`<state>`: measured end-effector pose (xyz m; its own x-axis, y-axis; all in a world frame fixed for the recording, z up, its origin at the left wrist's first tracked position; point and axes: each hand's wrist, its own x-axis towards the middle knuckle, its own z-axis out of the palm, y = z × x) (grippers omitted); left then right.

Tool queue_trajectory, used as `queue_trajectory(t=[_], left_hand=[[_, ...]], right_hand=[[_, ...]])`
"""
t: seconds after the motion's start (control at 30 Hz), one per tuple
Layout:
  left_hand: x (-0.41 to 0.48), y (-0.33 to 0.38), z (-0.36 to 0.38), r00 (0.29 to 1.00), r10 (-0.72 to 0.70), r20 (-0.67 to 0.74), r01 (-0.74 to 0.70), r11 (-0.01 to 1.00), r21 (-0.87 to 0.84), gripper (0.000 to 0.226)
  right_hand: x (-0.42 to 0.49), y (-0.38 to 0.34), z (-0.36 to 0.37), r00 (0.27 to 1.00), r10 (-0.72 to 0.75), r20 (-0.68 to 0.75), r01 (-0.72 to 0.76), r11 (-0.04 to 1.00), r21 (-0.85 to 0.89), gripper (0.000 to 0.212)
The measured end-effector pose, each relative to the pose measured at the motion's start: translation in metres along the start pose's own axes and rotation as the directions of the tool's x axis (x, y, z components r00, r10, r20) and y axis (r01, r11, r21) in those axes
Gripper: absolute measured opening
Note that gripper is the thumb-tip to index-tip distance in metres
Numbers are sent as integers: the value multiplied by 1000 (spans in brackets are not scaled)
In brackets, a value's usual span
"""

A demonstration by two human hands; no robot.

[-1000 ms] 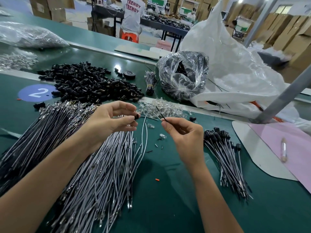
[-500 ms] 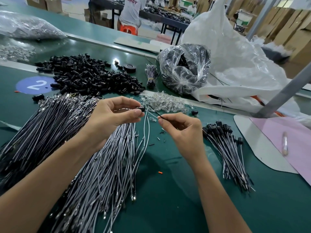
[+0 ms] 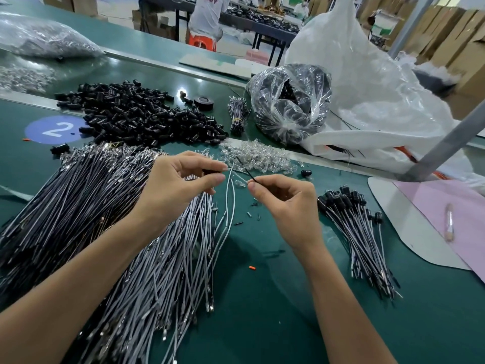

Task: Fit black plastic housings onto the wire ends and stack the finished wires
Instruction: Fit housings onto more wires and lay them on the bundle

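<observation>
My left hand (image 3: 175, 182) pinches a small black housing (image 3: 210, 171) between thumb and forefinger, with pale wires (image 3: 231, 206) hanging down from it. My right hand (image 3: 284, 199) pinches a thin black wire end (image 3: 249, 175) that points up and left toward the housing; a small gap separates them. A big heap of loose grey and black wires (image 3: 110, 227) lies under my left forearm. A pile of black housings (image 3: 141, 114) sits beyond it. The stack of finished wires (image 3: 357, 232) lies to the right of my right hand.
Clear glassy parts (image 3: 257, 158) lie heaped just beyond my hands. A clear bag of black parts (image 3: 288, 103) and a large white sack (image 3: 367, 101) stand at the back right. A pink sheet (image 3: 451, 216) with a pen lies far right beside a grey post (image 3: 446, 151).
Both hands have come closer together; the right hand's black wire end now points near the housing in my left fingers. The view has tilted down slightly.
</observation>
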<state>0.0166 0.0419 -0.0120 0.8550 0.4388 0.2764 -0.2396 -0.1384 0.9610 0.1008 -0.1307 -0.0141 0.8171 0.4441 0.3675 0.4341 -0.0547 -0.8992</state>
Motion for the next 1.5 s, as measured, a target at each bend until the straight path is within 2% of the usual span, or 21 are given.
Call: queue_trajectory(t=[0.13,0.33,0.6,0.83,1.1,1.23,1.33,1.5], left_hand=[[2,0,0,999,37,-4,-37,998,-59,21],[3,2,-7,993,56,104,-53,998,-36,21],[1,6,-8,976,61,208,-65,998,14,24],[0,7,-7,975,80,206,-81,997,-6,24],[0,4,-9,974,53,218,-44,998,-48,17],[0,2,-8,973,1,230,27,992,-119,12],[0,1,-5,974,-35,225,71,985,-155,12],[0,1,-3,969,-115,219,165,960,-227,14]], right_hand=[[1,-1,-1,993,95,66,-99,993,68,5],[3,-3,-5,977,165,134,-188,965,181,5],[3,-3,-6,962,210,174,-244,947,208,4],[3,-3,-6,956,216,196,-258,939,226,8],[3,-2,-7,958,213,194,-255,940,225,19],[4,-1,-7,957,211,201,-254,941,222,13],[3,-1,-7,957,207,201,-250,942,222,19],[3,-1,-6,959,207,192,-247,946,212,8]])
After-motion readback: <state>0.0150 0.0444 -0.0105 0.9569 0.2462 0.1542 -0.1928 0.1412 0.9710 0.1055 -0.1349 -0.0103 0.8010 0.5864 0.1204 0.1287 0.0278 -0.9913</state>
